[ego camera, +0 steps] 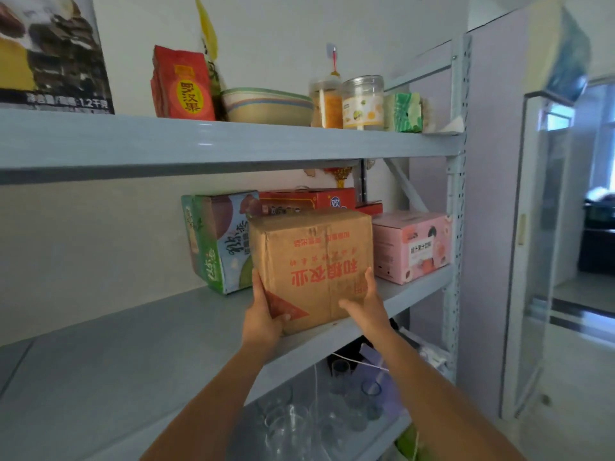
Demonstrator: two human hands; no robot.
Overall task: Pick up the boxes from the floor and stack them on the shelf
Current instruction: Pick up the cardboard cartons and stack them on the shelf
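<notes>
**Middle shelf (133, 344) of the grey rack: brown box at the front lip**

The left hand (263, 314) gripped the lower left corner of the brown box (312, 261), with the thumb hooked over the front face. The right hand (366, 304) pressed flat on the lower right edge, fingers straight. The hands were apart with the box between them.

The box sat at the shelf's front edge, between the green box (216, 241) and the pink box (412, 247). The red box (306, 199) was behind it.

Risk: if let go this close to the lip, the box could tip off towards the glasses (299, 424) on the shelf below. A crooked push could jam it against either neighbour.
</notes>
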